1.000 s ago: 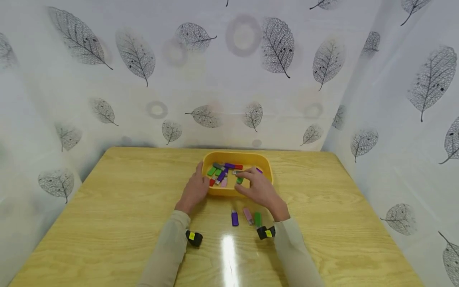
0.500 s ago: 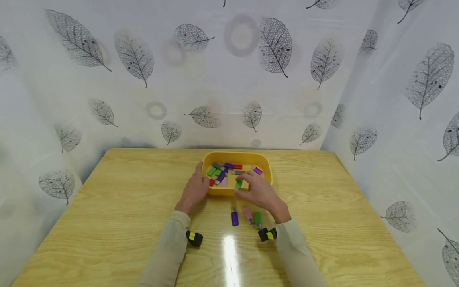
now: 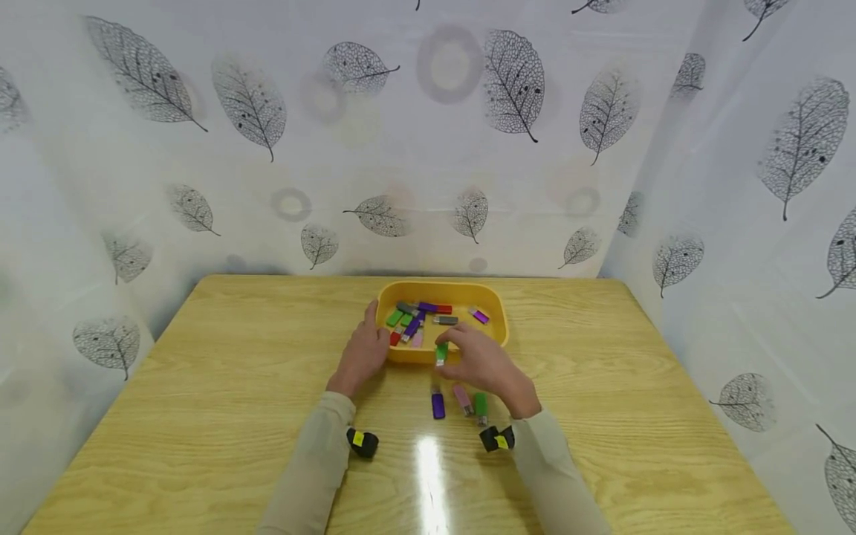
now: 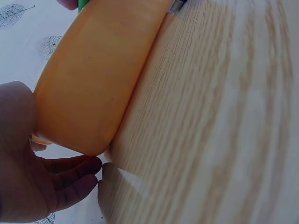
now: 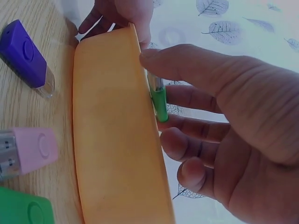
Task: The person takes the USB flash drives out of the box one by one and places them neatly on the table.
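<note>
A yellow plastic bin point(image 3: 411, 357) stands toward the back of the table, with several USB flash drives in it. My left hand point(image 3: 364, 351) holds the bin's left end, its thumb at the rim and fingers along the outside, as the left wrist view shows. My right hand point(image 3: 483, 362) pinches a green USB flash drive point(image 3: 441, 352) over the bin's front rim; its metal plug points toward me. In the right wrist view, the drive point(image 5: 160, 103) is beside the rim, and the other fingers are loosely bent.
In front of the bin lie a purple drive point(image 3: 438, 406), a pink drive point(image 3: 463, 400) and a green drive point(image 3: 481, 406). Inside, a grey drive point(image 3: 446, 320) and a violet drive point(image 3: 479, 316) sit apart from a mixed pile at left. A leaf-patterned curtain point(image 3: 414, 163) surrounds the wooden table point(image 3: 254, 357).
My right hand has lifted the green flash drive from the bin's inside toward the front rim, uncovering the grey and violet drives. The left hand has stayed on the bin.
</note>
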A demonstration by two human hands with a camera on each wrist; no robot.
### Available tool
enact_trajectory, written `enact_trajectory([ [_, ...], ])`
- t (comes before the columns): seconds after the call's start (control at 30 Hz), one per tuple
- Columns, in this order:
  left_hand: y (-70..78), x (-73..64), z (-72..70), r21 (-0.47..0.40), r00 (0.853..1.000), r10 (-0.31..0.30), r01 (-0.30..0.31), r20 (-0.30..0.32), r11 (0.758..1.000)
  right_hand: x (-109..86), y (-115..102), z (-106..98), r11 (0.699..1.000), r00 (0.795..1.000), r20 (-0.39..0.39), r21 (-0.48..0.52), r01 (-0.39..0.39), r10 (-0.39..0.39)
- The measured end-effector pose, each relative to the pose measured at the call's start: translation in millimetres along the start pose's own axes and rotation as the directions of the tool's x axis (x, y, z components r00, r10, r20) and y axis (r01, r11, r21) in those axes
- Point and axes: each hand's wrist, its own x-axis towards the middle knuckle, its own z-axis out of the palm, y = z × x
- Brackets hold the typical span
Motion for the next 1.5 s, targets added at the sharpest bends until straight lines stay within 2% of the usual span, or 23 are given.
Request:
enact_trajectory([
  [0.37, -0.4, 0.8, 0.5, 0.005, 1.000, -0.022, 0.022, 0.019, 1.000, -2.5, -10, 2, 0.996, 1.000, 0.015, -0.084, -0.003, 0.004],
  [0.7, 0.4, -1.3, -1.8, 0.004, 1.000, -0.006, 0.006, 0.002, 1.000, 0.6, -22, 14, 0.986, 0.994, 0.023, -0.123, 0.111, -0.109],
  [0.9, 1.3, -1.5, -1.2, 0.017, 1.000, -0.011, 0.012, -0.005, 1.000, 0.3, -27, 21, 0.986, 0.989, 0.027, -0.077, 0.147, -0.145],
  [1.07, 1.9, -2.0, -1.1, 0.012, 1.000, -0.012, 0.012, 0.001, 1.000, -0.5, -31, 21, 0.988, 0.989, 0.071, -0.074, 0.132, -0.127],
  [1.3, 2.0, -2.5, -1.2, 0.024, 0.999, 0.026, -0.025, -0.020, 0.999, -0.3, -30, 22, 0.988, 0.981, 0.158, -0.089, 0.124, -0.109],
  [1.5, 1.9, -2.1, -1.1, 0.018, 1.000, 0.011, -0.011, -0.021, 1.000, 1.9, -28, 25, 0.985, 0.974, 0.212, -0.135, 0.108, -0.077],
])
